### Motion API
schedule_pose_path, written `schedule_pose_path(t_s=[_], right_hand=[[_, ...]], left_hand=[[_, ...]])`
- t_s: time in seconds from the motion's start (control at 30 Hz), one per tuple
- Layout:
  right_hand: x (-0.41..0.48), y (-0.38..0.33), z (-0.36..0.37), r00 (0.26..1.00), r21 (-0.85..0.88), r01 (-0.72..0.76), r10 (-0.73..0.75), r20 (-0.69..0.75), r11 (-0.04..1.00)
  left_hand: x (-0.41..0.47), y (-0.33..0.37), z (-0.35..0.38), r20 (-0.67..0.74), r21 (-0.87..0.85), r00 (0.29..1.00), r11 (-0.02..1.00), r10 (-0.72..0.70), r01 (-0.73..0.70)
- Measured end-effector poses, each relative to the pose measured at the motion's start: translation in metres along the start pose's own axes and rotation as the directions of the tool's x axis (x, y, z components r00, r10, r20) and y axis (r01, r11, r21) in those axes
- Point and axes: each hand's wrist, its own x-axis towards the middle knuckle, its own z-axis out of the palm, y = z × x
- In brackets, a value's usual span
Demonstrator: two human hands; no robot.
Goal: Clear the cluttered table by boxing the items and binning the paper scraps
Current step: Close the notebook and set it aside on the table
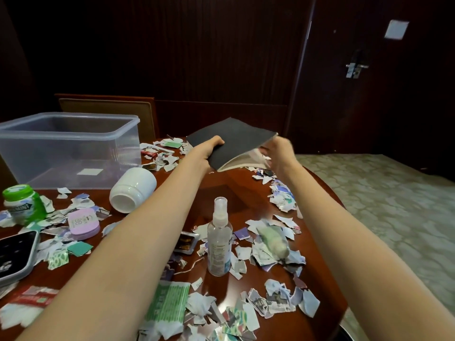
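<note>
From my remote seat I see both bare arms stretched across the round, dark reddish wooden tabletop [221, 193] toward its far edge. The left hand [213, 146] grips the near-left edge of a thin black-covered notebook [234, 140], fingers curled under it and thumb on the cover. The notebook is held tilted just above the far edge, its cover parted from the pale pages on the right side. The right hand [279, 153] is at that open side, against the pages, but it is blurred and I cannot tell whether its fingers pinch anything. Torn paper scraps [270, 252] lie over most of the tabletop, thickest along the right and near edges. A large clear plastic storage box [73, 119] stands open at the far-left edge. Just beside its near-right corner a white plastic jar [134, 190] lies on its side. A clear spray bottle with a white label [219, 244] stands upright near the middle, between my two forearms. At the left edge I see a green-capped gum bottle [24, 205], a small pink oval case [83, 223] and a black-screened device in a grey frame [17, 254]. A pale green tube [273, 239] rests on scraps to the right of the spray bottle.
</note>
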Motion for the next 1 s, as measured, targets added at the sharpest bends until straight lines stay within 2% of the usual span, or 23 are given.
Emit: schedule_pose_path(t_s=[0.07, 0.13, 0.2, 0.27, 0.33, 0.43, 0.5, 0.57, 0.63, 0.73, 0.8, 0.87, 0.93, 1.0], right_hand=[[0.004, -0.004, -0.014, 0.99, 0.155, -0.143, 0.142, 0.019, 0.977], [0.006, -0.004, -0.029, 0.97, 0.15, -0.226, 0.208, 0.127, 0.963], [0.005, -0.008, -0.037, 0.957, -0.009, -0.256, 0.255, 0.138, 0.967], [0.004, -0.013, -0.041, 0.952, -0.275, -0.268, 0.297, 0.07, 0.923], [0.005, -0.016, -0.047, 0.957, -0.409, -0.264, 0.29, -0.001, 0.873], [0.01, -0.018, -0.063, 0.974, -0.418, -0.225, 0.213, -0.076, 0.88], [0.015, -0.018, -0.077, 0.983, -0.414, -0.172, 0.132, -0.124, 0.894], [0.018, -0.018, -0.093, 0.98, -0.478, -0.131, 0.041, -0.195, 0.869], [0.021, -0.018, -0.11, 0.959, -0.62, -0.113, -0.078, -0.272, 0.776], [0.017, -0.016, -0.128, 0.906, -0.81, -0.148, -0.25, -0.341, 0.568], [0.012, -0.014, -0.137, 0.882, -0.861, -0.198, -0.298, -0.365, 0.468], [0.011, -0.008, -0.146, 0.869, -0.881, -0.259, -0.302, -0.392, 0.396], [0.012, 0.0, -0.151, 0.865, -0.887, -0.312, -0.284, -0.413, 0.34], [0.015, 0.006, -0.151, 0.86, -0.882, -0.339, -0.273, -0.431, 0.326]], left_hand=[[0.0, 0.002, 0.006, 0.015, 0.015, 1.0, 1.0, -0.003, 0.003], [0.002, -0.001, 0.014, 0.05, 0.032, 0.999, 0.999, -0.012, 0.01], [0.006, -0.007, 0.023, 0.071, 0.044, 0.997, 0.999, -0.011, 0.008], [0.016, -0.014, 0.032, 0.054, 0.052, 0.999, 0.999, -0.005, 0.002], [0.025, -0.021, 0.041, 0.056, 0.06, 0.998, 0.998, -0.001, -0.003], [0.034, -0.026, 0.057, 0.147, 0.143, 0.989, 0.99, -0.034, 0.012], [0.036, -0.024, 0.067, 0.202, 0.292, 0.979, 0.956, -0.038, -0.023], [0.041, -0.022, 0.075, 0.235, 0.528, 0.972, 0.843, -0.024, -0.107], [0.044, -0.023, 0.084, 0.288, 0.726, 0.957, 0.646, 0.022, -0.234], [0.044, -0.032, 0.099, 0.488, 0.783, 0.87, 0.403, 0.072, -0.473], [0.045, -0.043, 0.107, 0.601, 0.757, 0.8, 0.328, -0.008, -0.565], [0.046, -0.053, 0.111, 0.655, 0.737, 0.75, 0.297, -0.092, -0.607], [0.052, -0.062, 0.111, 0.688, 0.718, 0.715, 0.256, -0.123, -0.647], [0.058, -0.069, 0.111, 0.704, 0.707, 0.698, 0.218, -0.13, -0.673]])
